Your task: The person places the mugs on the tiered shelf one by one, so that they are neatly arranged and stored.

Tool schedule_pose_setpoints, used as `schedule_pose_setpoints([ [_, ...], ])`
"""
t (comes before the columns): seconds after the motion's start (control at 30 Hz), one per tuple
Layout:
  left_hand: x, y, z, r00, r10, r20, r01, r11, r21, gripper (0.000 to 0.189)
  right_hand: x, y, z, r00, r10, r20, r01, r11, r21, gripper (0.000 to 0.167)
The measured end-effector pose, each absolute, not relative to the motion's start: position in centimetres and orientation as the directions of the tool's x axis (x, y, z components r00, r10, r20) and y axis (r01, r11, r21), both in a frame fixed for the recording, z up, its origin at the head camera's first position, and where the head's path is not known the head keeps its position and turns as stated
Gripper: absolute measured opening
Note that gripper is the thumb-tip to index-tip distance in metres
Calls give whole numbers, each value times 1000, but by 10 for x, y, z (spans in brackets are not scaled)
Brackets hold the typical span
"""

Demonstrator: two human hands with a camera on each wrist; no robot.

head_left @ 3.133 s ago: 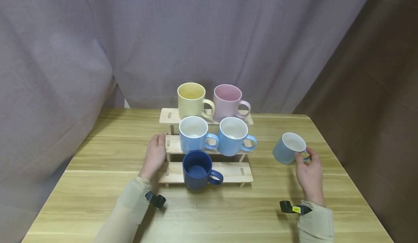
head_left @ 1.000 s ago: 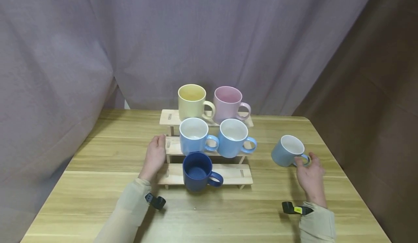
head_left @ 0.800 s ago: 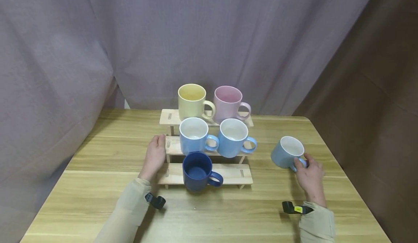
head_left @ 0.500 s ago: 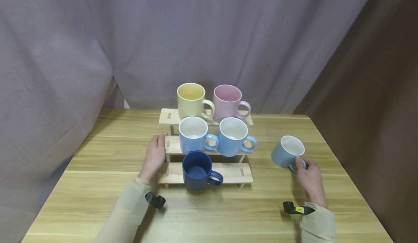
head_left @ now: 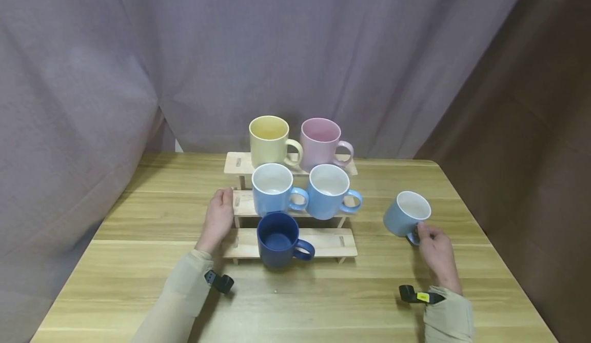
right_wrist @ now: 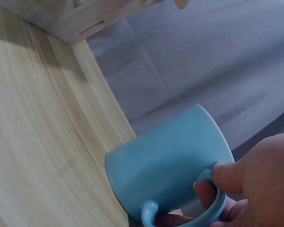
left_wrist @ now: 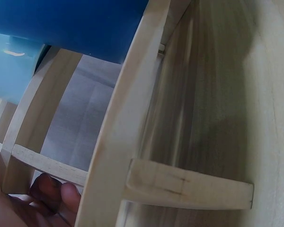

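Observation:
My right hand (head_left: 437, 253) pinches the handle of a light blue mug (head_left: 404, 214) with a white inside, which stands upright at the right of the table. In the right wrist view, the thumb lies on top of the mug handle (right_wrist: 213, 215) and fingers curl through it. My left hand (head_left: 217, 220) grips the left end of a three-tier wooden rack (head_left: 242, 204) at its middle tier. Its fingertips (left_wrist: 70, 196) curl in under the side piece in the left wrist view. A dark blue mug (head_left: 277, 240) stands on the lowest tier.
On the middle tier stand two light blue mugs, a left one (head_left: 271, 194) and a right one (head_left: 325, 197). The top tier bears a yellow mug (head_left: 268, 145) and a pink mug (head_left: 318, 148). A grey curtain (head_left: 295, 51) hangs behind the wooden table (head_left: 323, 307).
The right-hand mug has turned in place, its handle swinging from the right toward the front. My right fingers loosened on the handle, then took it again. The left hand stays put.

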State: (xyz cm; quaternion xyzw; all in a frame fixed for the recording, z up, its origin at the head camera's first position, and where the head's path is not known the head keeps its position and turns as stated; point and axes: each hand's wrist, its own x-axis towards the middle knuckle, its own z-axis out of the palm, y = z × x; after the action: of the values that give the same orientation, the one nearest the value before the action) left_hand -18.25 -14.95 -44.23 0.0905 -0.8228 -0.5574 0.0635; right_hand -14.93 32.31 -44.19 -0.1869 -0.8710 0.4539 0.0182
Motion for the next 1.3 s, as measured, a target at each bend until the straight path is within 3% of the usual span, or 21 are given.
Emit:
schedule_pose_setpoints([
  [0.53,-181,-149,-446,-977,-209,-26,-99,349,932,53,-138,320,-439,-882,470,-16,301,537,-788,55],
  [0.8,-181,-149,-443,-977,-212,-7,-84,357,930,52,-129,311,-423,-848,530,14,264,445,-856,46],
  [1.3,-183,-149,-445,-975,-221,19,-63,357,932,52,-103,297,-384,-925,379,-37,223,460,-859,49],
])
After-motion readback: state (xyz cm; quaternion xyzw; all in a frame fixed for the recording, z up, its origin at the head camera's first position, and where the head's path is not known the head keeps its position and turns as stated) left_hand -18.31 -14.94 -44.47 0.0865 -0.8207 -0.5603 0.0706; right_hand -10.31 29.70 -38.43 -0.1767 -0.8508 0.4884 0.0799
